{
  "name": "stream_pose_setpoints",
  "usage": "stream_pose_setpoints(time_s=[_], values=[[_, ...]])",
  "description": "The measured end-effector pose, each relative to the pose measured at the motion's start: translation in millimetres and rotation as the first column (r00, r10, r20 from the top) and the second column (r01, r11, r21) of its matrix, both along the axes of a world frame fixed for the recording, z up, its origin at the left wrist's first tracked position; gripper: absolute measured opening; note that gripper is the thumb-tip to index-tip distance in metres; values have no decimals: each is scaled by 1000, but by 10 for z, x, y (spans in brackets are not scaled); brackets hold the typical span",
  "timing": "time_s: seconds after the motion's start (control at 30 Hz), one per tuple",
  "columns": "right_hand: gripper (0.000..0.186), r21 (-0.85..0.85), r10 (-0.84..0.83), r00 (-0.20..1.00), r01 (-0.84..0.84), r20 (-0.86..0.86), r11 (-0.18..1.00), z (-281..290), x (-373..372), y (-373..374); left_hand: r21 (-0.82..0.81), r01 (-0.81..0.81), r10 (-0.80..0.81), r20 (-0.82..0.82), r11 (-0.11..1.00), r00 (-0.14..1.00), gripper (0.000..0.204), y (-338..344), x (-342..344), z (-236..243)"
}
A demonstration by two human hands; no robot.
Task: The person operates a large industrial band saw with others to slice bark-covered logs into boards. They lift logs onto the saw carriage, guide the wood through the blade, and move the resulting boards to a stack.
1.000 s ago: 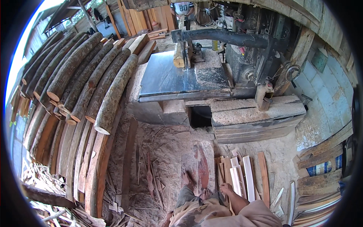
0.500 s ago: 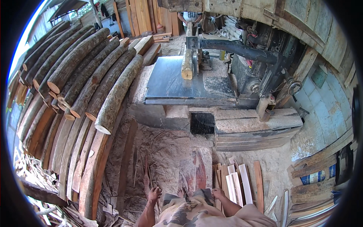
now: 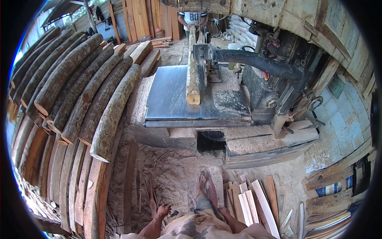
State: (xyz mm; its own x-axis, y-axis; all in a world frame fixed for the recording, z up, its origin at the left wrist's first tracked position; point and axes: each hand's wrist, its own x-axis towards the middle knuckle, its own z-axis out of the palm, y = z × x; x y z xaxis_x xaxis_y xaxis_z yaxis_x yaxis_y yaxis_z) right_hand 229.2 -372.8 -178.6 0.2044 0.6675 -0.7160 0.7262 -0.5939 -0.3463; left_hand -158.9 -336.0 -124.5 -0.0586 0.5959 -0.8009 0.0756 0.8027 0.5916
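Observation:
My left hand point(image 3: 164, 210) hangs low beside my body, touching nothing that I can see. Its fingers are loosely bent and apart. My right hand point(image 3: 223, 210) is down at my other side by the thigh, its fingers mostly hidden. Ahead stands a large saw machine with a dark metal table point(image 3: 167, 97). A long squared timber point(image 3: 193, 87) lies on that table beside the upright blade, its near end toward me. At its far end a person point(image 3: 192, 20) in a white shirt stands with both hands on or close to it.
A big stack of bark-covered logs point(image 3: 105, 113) fills the left. Sawn strips point(image 3: 248, 203) lie on the floor near my right side. A dark pit opening point(image 3: 211, 141) sits under the table front, next to a sawdust-covered beam point(image 3: 270, 141). More boards point(image 3: 330, 205) are piled at the right.
I have stepped forward, one foot now ahead, so the machine looks nearer. The timber's near end has come closer along the table, and more of the person behind it shows.

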Motion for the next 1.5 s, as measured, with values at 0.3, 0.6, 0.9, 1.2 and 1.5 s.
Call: stream_pose_setpoints(time_s=[0.3,0.6,0.9,1.2,1.5], values=[[33,-9,-158,918,166,-363,986,-321,382,1567,34,-84,85,-19,996,996,38,1317,277,-15],[30,8,-361,798,416,-482,909,431,454,3289,79,-147,139,98,986,985,39,2183,849,216],[34,4,-18,949,20,-315,1000,321,549,3060,106,-160,160,9,981,987,38,2483,838,97],[34,209,297,954,-280,-52,937,-132,717,2929,509,-45,162,-189,860,968,35,3872,1124,855],[27,-42,-312,818,335,-484,941,469,324,3265,370,198,23,-515,908,857,41,3724,1267,1274]])
